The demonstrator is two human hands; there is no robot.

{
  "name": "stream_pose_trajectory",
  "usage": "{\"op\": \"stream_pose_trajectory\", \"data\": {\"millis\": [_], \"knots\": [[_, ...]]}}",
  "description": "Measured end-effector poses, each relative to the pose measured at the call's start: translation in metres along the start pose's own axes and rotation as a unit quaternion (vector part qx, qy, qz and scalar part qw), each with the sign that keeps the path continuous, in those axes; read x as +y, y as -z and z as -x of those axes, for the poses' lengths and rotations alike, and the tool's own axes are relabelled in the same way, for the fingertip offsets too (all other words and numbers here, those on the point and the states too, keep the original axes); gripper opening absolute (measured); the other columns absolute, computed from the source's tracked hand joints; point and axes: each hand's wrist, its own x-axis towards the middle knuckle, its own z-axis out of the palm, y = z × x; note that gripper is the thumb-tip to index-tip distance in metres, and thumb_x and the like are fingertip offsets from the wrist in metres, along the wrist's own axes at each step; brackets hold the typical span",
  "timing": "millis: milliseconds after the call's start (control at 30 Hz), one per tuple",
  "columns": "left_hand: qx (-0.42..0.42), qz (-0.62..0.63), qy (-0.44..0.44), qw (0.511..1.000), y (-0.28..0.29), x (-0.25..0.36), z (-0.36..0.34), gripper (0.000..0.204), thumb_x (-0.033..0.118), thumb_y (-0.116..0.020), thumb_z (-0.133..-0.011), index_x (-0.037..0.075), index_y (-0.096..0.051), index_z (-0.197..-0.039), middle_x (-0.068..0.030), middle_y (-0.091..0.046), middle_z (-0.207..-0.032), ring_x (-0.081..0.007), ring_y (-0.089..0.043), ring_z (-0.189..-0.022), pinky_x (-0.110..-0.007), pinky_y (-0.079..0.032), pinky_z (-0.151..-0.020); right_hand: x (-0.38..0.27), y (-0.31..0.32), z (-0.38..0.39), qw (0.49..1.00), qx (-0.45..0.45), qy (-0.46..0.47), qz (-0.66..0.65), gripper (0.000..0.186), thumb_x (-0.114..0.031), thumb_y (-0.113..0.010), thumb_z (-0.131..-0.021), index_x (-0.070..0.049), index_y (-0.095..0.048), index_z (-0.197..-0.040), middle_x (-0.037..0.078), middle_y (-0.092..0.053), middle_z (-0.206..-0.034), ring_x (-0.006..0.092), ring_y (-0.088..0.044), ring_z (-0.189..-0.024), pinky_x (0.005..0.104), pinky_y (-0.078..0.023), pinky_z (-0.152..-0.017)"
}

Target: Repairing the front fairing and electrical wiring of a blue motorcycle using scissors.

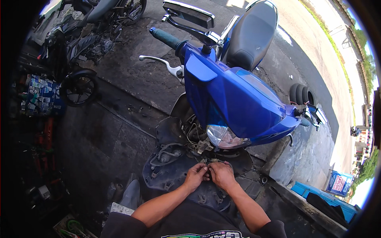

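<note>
A blue scooter [234, 95] stands in front of me with its front cover off and loose wires [196, 141] hanging below the headlight [223, 137]. My left hand [195, 177] and my right hand [222, 174] meet just under the headlight, fingertips pinched together on a small wiring connector [208, 166]. Both hands rest over a dark inner front panel [170, 166] of the scooter. What exactly sits between the fingers is too small to make out.
A black motorcycle [79, 43] is parked at the upper left. Shelves with boxes and tools [39, 99] line the left edge. A stack of tyres [301, 94] lies to the right, and a blue crate [317, 194] sits at the lower right beside the concrete kerb [278, 154].
</note>
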Motion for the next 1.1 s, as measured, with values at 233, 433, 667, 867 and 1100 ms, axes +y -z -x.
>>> {"op": "stream_pose_trajectory", "data": {"millis": [233, 433, 667, 867, 1100], "knots": [[0.002, -0.013, -0.008, 1.0, -0.001, -0.003, -0.001, 0.014, 0.015, -0.056, -0.101, 0.004, -0.059, -0.11, -0.0013, -0.061, -0.091, -0.0094, -0.06, -0.076, -0.026, -0.058, -0.065, -0.011, -0.004, -0.002, 0.997, 0.08, -0.012, -0.008, 0.015, -0.016, -0.062, -0.088, -0.008, -0.066, -0.101, 0.012, -0.07, -0.095, 0.0319, -0.068, -0.091, 0.0435, -0.049, -0.086], [-0.008, 0.016, 0.0, 1.0, 0.001, -0.001, 0.0, 0.013, 0.015, -0.056, -0.101, 0.005, -0.058, -0.11, -0.0011, -0.061, -0.091, -0.0086, -0.059, -0.077, -0.027, -0.057, -0.066, -0.006, -0.006, 0.004, 0.978, 0.056, -0.101, -0.174, 0.025, -0.012, -0.064, -0.087, -0.003, -0.066, -0.11, 0.016, -0.071, -0.1, 0.0314, -0.069, -0.095, 0.0389, -0.053, -0.083], [-0.007, 0.022, 0.004, 1.0, 0.003, -0.004, -0.001, 0.012, 0.016, -0.056, -0.101, 0.006, -0.057, -0.108, -0.0022, -0.063, -0.09, -0.011, -0.062, -0.077, -0.028, -0.057, -0.067, -0.009, -0.01, 0.006, 0.975, 0.054, -0.126, -0.176, 0.024, -0.014, -0.068, -0.084, 0.0, -0.069, -0.103, 0.017, -0.071, -0.097, 0.0323, -0.07, -0.091, 0.0377, -0.053, -0.081], [0.004, -0.049, -0.011, 0.999, 0.002, -0.004, -0.004, 0.011, 0.016, -0.053, -0.102, 0.006, -0.057, -0.104, -0.0011, -0.06, -0.084, -0.0098, -0.059, -0.072, -0.026, -0.054, -0.064, -0.005, -0.009, 0.006, 0.974, 0.021, -0.127, -0.184, 0.023, -0.016, -0.068, -0.084, -0.001, -0.068, -0.102, 0.018, -0.071, -0.096, 0.0357, -0.069, -0.089, 0.04, -0.053, -0.078], [0.018, -0.116, -0.019, 0.993, 0.002, -0.002, -0.005, 0.015, 0.015, -0.051, -0.102, 0.004, -0.058, -0.096, 0.0, -0.055, -0.074, -0.0088, -0.051, -0.061, -0.024, -0.044, -0.054, -0.006, -0.003, 0.003, 0.996, 0.08, 0.037, -0.001, 0.023, -0.012, -0.069, -0.081, -0.01, -0.067, -0.104, 0.008, -0.07, -0.096, 0.0292, -0.067, -0.094, 0.0411, -0.048, -0.083]]}}
